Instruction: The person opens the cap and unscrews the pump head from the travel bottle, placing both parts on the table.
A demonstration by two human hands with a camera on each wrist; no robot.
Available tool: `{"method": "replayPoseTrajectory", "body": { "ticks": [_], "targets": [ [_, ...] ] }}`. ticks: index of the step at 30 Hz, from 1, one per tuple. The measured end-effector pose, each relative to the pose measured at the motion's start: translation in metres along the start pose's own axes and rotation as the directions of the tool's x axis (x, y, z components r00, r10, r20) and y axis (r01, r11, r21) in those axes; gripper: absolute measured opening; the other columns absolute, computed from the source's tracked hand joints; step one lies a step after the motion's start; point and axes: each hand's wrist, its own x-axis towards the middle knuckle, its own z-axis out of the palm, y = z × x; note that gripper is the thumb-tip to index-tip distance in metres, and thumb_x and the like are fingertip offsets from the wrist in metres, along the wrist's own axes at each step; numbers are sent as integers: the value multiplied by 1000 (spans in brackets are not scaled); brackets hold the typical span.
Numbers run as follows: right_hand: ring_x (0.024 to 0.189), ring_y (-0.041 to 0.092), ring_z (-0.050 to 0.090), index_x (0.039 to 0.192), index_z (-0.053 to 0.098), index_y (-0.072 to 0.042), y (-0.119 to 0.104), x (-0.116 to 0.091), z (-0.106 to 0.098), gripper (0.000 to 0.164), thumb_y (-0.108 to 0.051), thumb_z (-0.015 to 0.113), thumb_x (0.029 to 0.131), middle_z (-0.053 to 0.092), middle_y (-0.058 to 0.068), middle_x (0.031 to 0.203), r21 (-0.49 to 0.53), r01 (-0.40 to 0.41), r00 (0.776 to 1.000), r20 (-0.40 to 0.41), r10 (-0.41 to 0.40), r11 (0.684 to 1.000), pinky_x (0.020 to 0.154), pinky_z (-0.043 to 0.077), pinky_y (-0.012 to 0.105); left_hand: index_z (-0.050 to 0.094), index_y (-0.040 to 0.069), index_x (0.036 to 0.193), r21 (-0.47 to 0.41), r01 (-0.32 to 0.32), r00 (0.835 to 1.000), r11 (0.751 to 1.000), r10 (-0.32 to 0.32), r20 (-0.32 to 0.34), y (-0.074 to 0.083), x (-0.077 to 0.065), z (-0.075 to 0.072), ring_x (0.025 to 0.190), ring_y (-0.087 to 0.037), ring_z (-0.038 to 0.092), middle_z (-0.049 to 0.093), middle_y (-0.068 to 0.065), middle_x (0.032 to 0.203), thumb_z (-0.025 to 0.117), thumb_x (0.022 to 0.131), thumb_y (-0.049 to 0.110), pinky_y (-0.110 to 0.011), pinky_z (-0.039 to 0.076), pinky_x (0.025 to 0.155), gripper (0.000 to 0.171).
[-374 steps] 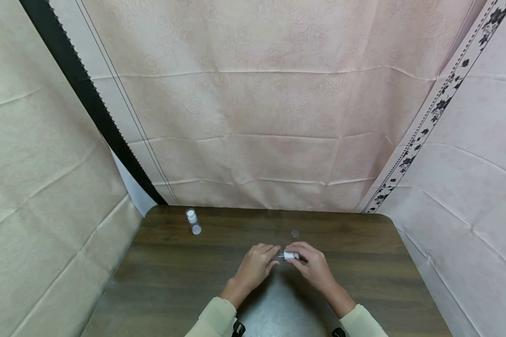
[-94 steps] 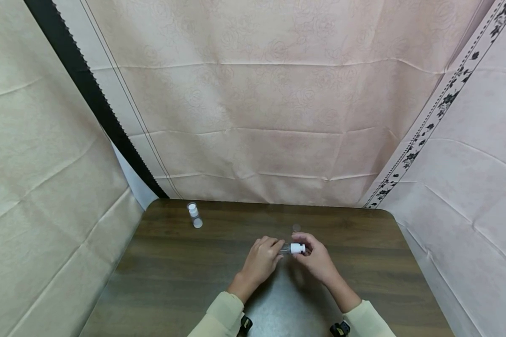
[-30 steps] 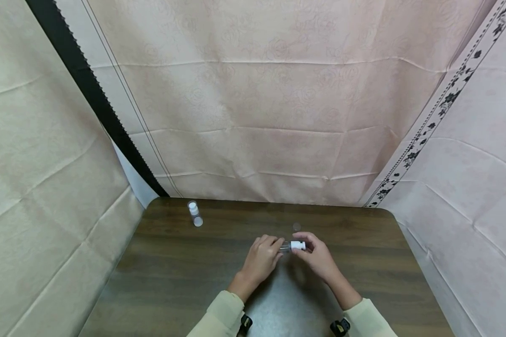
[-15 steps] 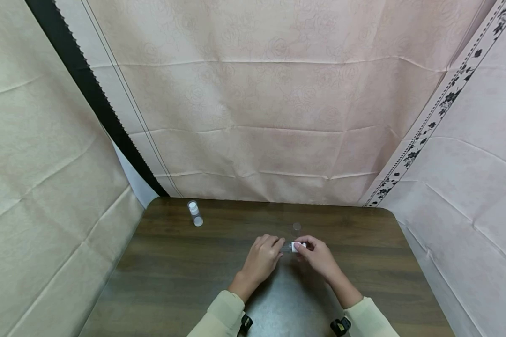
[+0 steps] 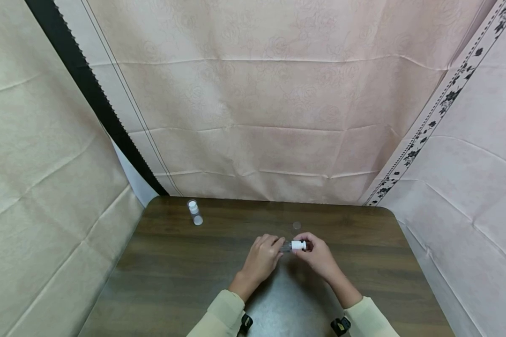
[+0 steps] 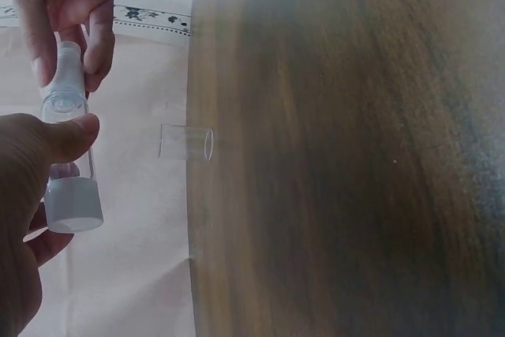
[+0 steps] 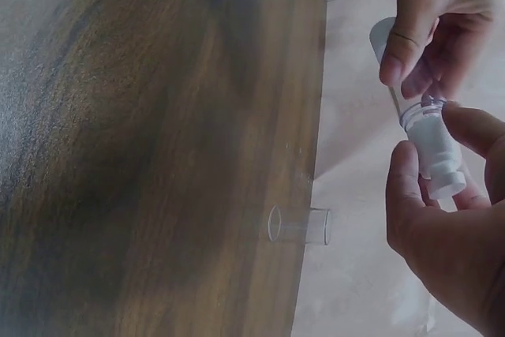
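Between my hands, a small clear pump bottle lies sideways in the head view, its white pump collar point(image 5: 298, 245) facing right. My left hand point(image 5: 259, 260) grips the clear body; in the left wrist view its thumb lies across the wall above the white base point(image 6: 73, 204). My right hand point(image 5: 318, 257) pinches the white pump top point(image 7: 432, 144) between thumb and fingers. Whether the collar is seated or loose on the body I cannot tell. A clear cap point(image 7: 304, 225) stands on the table beyond the hands, open rim up or down unclear.
A second bottle point(image 5: 195, 213) with white top and base stands at the table's back left. The brown wooden table point(image 5: 173, 262) has rounded back corners. Pale cloth point(image 5: 253, 117) hangs behind and at both sides. Dark wrist cameras point(image 5: 340, 326) sit by the sleeves.
Half a second ago my right thumb covered the white collar; now it has shifted and the collar shows more. Since the oldest frame the bottle has moved slightly right. My left hand keeps its grip.
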Motion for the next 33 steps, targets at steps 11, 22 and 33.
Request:
{"method": "replayPoseTrajectory", "body": {
  "ticks": [11,22,33],
  "targets": [
    [92,19,61,109,67,-12,0,0,4,30,-5,84,85,68,8,105,-108,43,994,-93,-53,993,73,53,24,76,11,116,-8,18,1000,1000,-18,-12,0,-1,3,94,-15,69,76,-2,105,88,85,25,-30,57,77,36],
    [101,24,68,124,58,-4,3,2,1,47,2,82,84,73,17,119,-73,76,982,-169,-88,994,76,55,18,76,10,116,-10,46,999,999,-46,-14,-4,-3,2,92,-17,69,76,-4,105,89,83,26,-30,57,74,39],
    [97,23,71,127,68,-5,9,4,-9,42,-6,82,87,73,16,111,-207,84,976,-182,-123,975,75,59,23,76,11,117,-24,64,997,998,-65,-39,-11,-4,1,93,-15,69,76,-3,106,87,85,28,-30,58,78,38]
  ]
}}
